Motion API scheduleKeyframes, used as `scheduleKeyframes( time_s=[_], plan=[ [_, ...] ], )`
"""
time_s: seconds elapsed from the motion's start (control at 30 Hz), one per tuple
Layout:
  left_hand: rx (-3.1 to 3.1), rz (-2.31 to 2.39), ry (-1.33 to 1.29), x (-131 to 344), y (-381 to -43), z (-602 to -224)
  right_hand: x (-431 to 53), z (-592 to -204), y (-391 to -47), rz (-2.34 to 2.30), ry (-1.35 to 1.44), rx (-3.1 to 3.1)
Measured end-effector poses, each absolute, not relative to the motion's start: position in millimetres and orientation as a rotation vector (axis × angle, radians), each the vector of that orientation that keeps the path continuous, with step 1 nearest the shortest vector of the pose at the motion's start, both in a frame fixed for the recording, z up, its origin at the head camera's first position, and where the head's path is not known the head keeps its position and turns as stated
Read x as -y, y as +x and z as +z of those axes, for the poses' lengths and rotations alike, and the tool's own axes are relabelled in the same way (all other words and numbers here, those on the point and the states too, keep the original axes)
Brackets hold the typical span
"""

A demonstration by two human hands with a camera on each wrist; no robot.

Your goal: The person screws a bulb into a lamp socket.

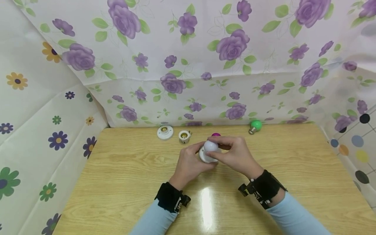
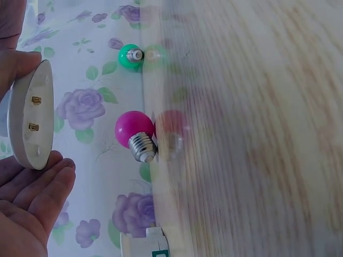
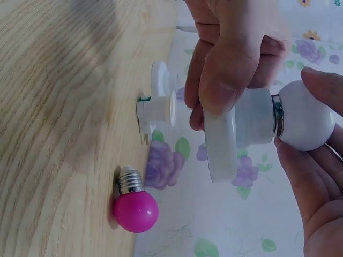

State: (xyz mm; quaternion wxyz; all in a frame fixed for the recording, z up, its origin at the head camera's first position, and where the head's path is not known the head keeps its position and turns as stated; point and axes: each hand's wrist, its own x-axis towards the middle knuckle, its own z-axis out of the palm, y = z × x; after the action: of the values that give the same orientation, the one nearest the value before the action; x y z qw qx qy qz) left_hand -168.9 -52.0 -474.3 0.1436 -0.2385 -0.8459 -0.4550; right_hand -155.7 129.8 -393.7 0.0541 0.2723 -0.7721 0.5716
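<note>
My left hand (image 1: 191,163) grips a round white lamp holder (image 3: 222,147) by the rim of its base, above the table. In the left wrist view the holder's underside (image 2: 40,115) shows two brass screws. My right hand (image 1: 238,155) pinches a white light bulb (image 3: 305,115) between thumb and fingers. The bulb sits in the holder's socket, with a narrow band of its metal base showing at the mouth. Beyond the hands a magenta bulb (image 2: 134,128) lies on the table, mostly hidden by the right hand in the head view.
Toward the table's back edge stand a flat round white lamp holder (image 1: 165,132) and a smaller white socket (image 1: 184,136). A green bulb (image 1: 256,125) lies at the back right. Flowered sheeting (image 1: 205,65) hangs behind the wooden table (image 1: 129,176).
</note>
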Motion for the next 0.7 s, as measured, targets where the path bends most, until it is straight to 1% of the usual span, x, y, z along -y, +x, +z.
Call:
scheduleKeyframes(
  time_s=[0.17,0.27,0.5,0.7],
  plan=[
    [2.485,-1.401,-0.679,55,-169,-472,-130,-394,-156,1.695,0.803,2.352],
    [2.519,-1.466,-0.720,58,-170,-471,-131,-397,-158,1.698,0.782,2.370],
    [2.550,-1.533,-0.823,64,-175,-470,-139,-416,-169,1.680,0.807,2.407],
    [2.537,-1.582,-0.787,65,-176,-473,-141,-417,-172,1.613,0.870,2.446]
  ],
)
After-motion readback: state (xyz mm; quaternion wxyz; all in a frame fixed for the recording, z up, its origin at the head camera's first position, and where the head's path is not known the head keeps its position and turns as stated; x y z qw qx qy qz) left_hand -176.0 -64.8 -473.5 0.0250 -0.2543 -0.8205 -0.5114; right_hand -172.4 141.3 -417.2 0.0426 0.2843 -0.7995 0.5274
